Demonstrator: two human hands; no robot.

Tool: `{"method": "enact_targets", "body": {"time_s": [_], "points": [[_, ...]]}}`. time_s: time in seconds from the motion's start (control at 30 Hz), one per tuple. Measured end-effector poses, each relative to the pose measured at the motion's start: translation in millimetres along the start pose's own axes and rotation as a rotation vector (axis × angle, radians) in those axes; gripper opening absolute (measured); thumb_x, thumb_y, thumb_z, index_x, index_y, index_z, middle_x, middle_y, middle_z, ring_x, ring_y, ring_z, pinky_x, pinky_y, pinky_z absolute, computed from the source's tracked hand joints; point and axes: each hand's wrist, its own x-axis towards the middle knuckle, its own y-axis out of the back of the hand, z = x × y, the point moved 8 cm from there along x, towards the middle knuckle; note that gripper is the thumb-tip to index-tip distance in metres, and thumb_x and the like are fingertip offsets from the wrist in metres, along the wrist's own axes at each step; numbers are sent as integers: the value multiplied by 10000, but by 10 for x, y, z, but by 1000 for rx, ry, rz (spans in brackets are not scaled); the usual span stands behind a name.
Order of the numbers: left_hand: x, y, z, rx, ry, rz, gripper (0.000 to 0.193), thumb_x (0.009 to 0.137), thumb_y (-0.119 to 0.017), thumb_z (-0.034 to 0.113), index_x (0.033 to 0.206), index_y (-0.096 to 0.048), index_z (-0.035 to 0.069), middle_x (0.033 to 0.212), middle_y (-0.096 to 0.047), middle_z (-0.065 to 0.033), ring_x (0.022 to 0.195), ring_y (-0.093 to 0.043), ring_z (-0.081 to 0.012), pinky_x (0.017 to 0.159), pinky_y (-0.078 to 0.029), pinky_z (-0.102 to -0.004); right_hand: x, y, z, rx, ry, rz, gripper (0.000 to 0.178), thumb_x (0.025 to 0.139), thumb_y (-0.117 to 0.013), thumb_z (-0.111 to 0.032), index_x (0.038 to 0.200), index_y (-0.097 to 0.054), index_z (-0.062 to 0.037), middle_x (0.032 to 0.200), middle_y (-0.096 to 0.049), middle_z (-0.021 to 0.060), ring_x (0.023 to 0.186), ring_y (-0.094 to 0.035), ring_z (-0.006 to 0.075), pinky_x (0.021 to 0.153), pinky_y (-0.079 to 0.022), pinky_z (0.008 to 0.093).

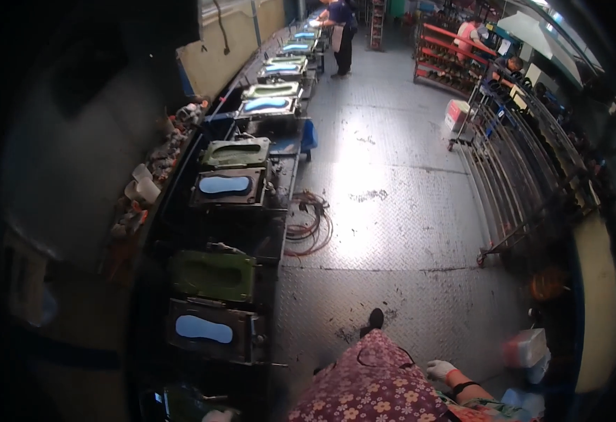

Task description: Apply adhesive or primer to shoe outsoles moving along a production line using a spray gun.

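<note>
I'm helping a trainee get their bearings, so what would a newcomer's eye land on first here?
Probably the bright blue sole shapes in the open molds lined along the bench at left. Next, perhaps, the flowered apron at bottom center, with the white-gloved right hand beside it. The shining metal floor running up the middle also stands out.

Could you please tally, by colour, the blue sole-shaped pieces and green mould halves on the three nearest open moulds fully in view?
Blue sole-shaped pieces: 3
Green mould halves: 3
Total: 6
</note>
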Motion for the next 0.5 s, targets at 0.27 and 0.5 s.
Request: {"method": "enact_targets", "body": {"time_s": [0.27,0.5], "points": [[169,1055,2728,133,-429,-77,564,1024,-466,549,1263,-735,114,1258,-724,-276,1198,-682,-456,1062,-516,-525,456,1634,-344,75,9,67,570,966,-616,-234,1484,-610,4,1168,-781,147,982,-756,236,834,-579,361],[7,2518,6478,663,-1055,176,321,1059,-490,226,1311,-682,177,1205,-763,-162,1127,-743,-364,948,-604,-487,1343,3023,-847,174,47,161,548,958,-609,-231,1459,-639,-10,1135,-775,181,857,-758,221,823,-575,349]]}}
